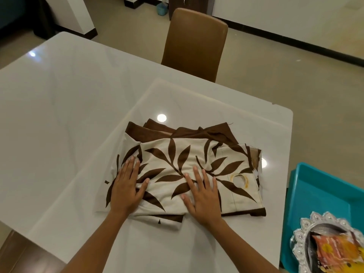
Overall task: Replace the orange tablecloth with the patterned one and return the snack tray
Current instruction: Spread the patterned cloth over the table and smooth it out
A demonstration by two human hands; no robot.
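A folded patterned tablecloth (183, 160), cream with brown leaves and a dark brown border, lies on the glossy white table (59, 99). My left hand (127, 188) rests flat on the cloth's left part, fingers spread. Just right of it, my right hand (202, 196) lies flat on the middle of the cloth, palm down. Neither hand grips anything. A silver snack tray (303, 239) with a scalloped rim holds orange and yellow packets at the bottom right. No orange tablecloth is in view.
The snack tray sits on a teal bin (319, 192) beside the table's right edge. A brown chair (195, 44) stands at the table's far side. Beige floor lies beyond, with a small teal bucket (162, 9) near the far wall.
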